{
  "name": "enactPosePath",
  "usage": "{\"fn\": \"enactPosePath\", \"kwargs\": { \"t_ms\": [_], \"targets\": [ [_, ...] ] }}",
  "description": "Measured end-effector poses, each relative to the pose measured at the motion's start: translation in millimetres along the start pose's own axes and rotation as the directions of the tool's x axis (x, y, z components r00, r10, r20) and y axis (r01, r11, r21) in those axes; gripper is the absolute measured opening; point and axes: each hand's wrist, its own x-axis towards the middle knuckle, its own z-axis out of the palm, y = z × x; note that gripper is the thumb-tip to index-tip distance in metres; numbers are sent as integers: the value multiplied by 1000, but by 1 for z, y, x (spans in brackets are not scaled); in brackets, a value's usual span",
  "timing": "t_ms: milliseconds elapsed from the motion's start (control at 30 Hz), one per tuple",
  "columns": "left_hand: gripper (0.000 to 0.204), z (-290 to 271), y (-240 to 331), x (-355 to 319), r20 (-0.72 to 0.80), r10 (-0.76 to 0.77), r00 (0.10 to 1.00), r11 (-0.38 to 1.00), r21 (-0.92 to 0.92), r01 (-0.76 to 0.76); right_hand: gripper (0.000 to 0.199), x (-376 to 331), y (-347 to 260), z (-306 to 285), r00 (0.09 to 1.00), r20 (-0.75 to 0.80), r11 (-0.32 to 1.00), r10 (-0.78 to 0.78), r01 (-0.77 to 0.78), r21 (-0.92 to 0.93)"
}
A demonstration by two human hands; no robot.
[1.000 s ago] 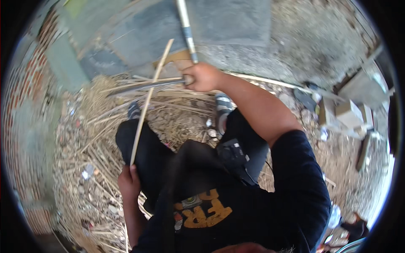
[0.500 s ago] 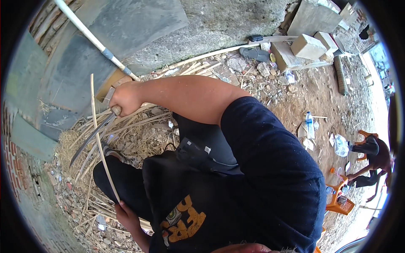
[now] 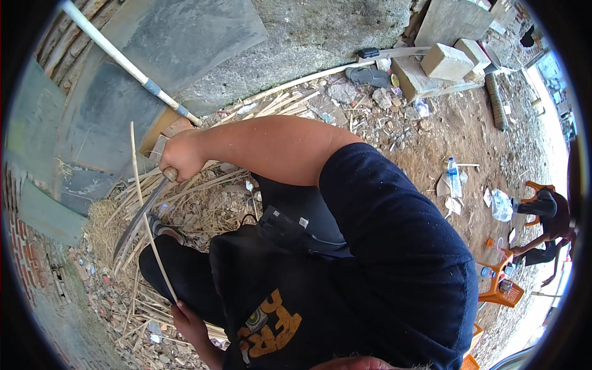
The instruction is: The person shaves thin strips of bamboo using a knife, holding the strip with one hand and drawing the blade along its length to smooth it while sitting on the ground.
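Far left of frame: brick wall [image 3: 37, 271] w/ rubble at its foot, bent by the lens. Upper left: long white-handled tool [image 3: 126, 65] leaning diagonally over grey slabs [image 3: 179, 37]. Left-centre: thin bamboo strip [image 3: 145, 209], running from upper left down to lower left, lower end pinched in left hand [image 3: 188, 324], fingers closed round it. Just right of the strip: curved dark blade [image 3: 139, 219], tip pointing down-left, lying alongside the strip; contact betw. the two can't be told. Blade handle gripped in right hand [image 3: 179, 157], fist pressed tight round it, left-centre of frame. Beneath both: heap of split bamboo and straw [image 3: 203, 197] on the ground. Centre: right forearm bare, dark blue sleeve, dark shirt w/ orange print, dark trousers, one shoe [image 3: 163, 228] visible by the blade. Upper centre-right: dark sandal [image 3: 368, 76], concrete blocks [image 3: 447, 61], stones, litter. Right: bare dirt, plastic bottle [image 3: 454, 176], clear bag [image 3: 501, 205]. Far right edge: another person [image 3: 546, 225] bent over; orange plastic stool [image 3: 501, 285] lower right.
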Motion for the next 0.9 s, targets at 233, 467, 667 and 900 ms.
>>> {"fn": "enactPosePath", "kwargs": {
  "t_ms": [233, 467, 667, 900],
  "targets": [
    [45, -38, 17, 7, 157, -104, 982, 990, 108, 88, 33, -4, 2, 3, 1000, -2, 1000, -19, 19, -19],
    [37, -20, 17, -9, 104, -80, 991, 993, 93, 70, 33, -10, -1, 7, 1000, -27, 1000, -6, 7, 10],
    [32, -9, 18, -13, 74, -99, 992, 993, 72, 93, 29, -8, -13, 6, 997, 60, 998, 45, -42, -47],
    [33, -7, 16, -5, 45, -129, 991, 990, -44, 131, 27, 14, -37, -10, 995, 97, 997, -17, 25, -77]
  ]
}}
